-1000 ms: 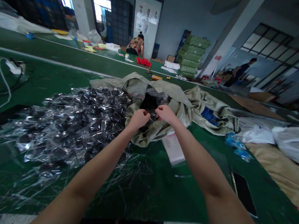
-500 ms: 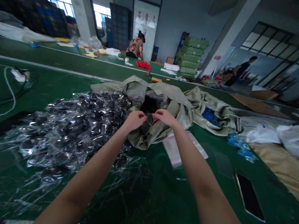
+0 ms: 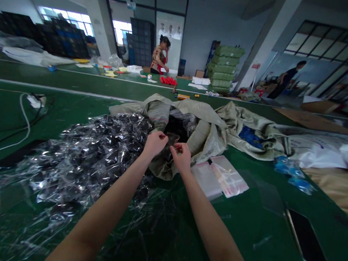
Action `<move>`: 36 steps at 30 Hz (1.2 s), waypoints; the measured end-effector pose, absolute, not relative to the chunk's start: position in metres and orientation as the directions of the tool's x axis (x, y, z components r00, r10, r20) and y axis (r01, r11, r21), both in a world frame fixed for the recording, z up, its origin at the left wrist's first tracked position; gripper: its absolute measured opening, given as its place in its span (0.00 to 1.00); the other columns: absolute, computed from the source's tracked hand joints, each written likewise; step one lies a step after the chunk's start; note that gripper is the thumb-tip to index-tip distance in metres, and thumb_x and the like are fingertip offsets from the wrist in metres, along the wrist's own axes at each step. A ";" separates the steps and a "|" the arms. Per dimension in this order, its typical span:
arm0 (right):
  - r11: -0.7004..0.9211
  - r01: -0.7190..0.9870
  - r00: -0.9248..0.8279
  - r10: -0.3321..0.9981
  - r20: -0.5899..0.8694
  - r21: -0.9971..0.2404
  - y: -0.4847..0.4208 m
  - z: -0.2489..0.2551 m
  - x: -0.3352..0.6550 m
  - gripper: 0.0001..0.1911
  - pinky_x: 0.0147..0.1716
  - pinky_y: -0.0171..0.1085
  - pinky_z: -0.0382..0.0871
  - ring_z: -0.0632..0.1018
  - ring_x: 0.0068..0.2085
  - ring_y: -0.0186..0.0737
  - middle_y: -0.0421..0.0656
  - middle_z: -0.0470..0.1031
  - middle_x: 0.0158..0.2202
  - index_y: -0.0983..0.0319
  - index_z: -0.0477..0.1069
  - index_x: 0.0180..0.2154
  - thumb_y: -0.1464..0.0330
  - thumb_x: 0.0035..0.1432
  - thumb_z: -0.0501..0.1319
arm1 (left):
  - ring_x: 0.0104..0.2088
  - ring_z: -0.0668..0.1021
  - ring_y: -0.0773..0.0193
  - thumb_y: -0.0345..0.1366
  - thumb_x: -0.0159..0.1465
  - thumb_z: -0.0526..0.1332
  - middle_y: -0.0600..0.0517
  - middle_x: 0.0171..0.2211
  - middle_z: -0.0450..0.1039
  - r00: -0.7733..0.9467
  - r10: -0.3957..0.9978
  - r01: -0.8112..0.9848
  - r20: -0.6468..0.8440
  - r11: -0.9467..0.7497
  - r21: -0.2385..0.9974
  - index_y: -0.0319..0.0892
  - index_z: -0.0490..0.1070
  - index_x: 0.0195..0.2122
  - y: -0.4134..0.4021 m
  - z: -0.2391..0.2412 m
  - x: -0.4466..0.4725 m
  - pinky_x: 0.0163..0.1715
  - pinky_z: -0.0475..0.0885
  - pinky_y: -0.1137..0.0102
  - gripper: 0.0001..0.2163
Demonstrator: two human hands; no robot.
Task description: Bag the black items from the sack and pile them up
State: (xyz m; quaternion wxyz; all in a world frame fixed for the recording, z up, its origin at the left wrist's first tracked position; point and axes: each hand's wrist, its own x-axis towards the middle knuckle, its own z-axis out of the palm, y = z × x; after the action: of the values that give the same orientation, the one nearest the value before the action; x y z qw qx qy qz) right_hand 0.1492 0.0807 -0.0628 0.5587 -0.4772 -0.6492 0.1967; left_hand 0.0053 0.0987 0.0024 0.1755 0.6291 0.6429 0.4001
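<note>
My left hand [image 3: 157, 142] pinches the upper edge of a small clear plastic bag [image 3: 170, 140] with something dark in or behind it. My right hand [image 3: 180, 155] is at the bag's right side, thumb and fingers curled together on its edge; the exact contact is hard to make out. Both hands are over the front of a rolled-open woven sack [image 3: 203, 138], whose inside looks dark. Left of my hands lies a large pile of dark round pieces in clear wrappers [image 3: 101, 153]. Flat clear bags [image 3: 229, 176] lie by my right forearm.
A phone [image 3: 309, 241] lies at the right on the green table [image 3: 257, 255]. Behind it are blue wrapped pieces [image 3: 293, 174] and a second sack [image 3: 262, 142]. A power strip [image 3: 36, 101] with cables is at the left. Two people are farther back.
My right hand has moved down and left, closer to my left hand. More of the flat bags shows beside my forearm. The person across the table has straightened up. The view has shifted slightly.
</note>
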 end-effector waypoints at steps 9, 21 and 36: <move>0.508 0.379 0.113 0.805 0.583 -0.774 0.079 -0.065 0.155 0.06 0.38 0.37 0.70 0.73 0.38 0.40 0.44 0.71 0.34 0.59 0.68 0.31 0.66 0.60 0.57 | 0.32 0.79 0.59 0.38 0.54 0.64 0.49 0.28 0.78 -0.008 0.992 0.799 0.127 -0.070 0.597 0.41 0.78 0.27 0.104 0.012 -0.003 0.33 0.68 0.70 0.06; 0.374 0.031 0.155 0.914 0.374 -0.927 0.086 -0.058 0.168 0.07 0.43 0.39 0.73 0.78 0.40 0.39 0.44 0.75 0.37 0.58 0.65 0.31 0.62 0.58 0.56 | 0.19 0.64 0.70 0.41 0.54 0.62 0.54 0.24 0.71 -0.023 0.999 0.498 0.028 -0.013 0.867 0.41 0.75 0.38 0.119 0.010 0.007 0.19 0.56 0.73 0.13; 0.244 -0.165 0.050 0.970 0.239 -0.956 0.099 -0.052 0.190 0.10 0.44 0.39 0.74 0.79 0.36 0.38 0.41 0.78 0.31 0.59 0.68 0.30 0.60 0.51 0.62 | 0.25 0.74 0.66 0.47 0.58 0.62 0.50 0.26 0.80 0.142 0.983 0.629 0.116 -0.180 0.757 0.41 0.82 0.27 0.117 0.024 0.000 0.25 0.63 0.75 0.15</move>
State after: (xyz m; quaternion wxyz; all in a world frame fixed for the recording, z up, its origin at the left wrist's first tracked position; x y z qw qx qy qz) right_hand 0.1899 0.0989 -0.0520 0.6054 -0.3982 -0.5054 0.4685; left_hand 0.0004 0.1172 0.0239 0.2820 0.7011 0.5747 0.3142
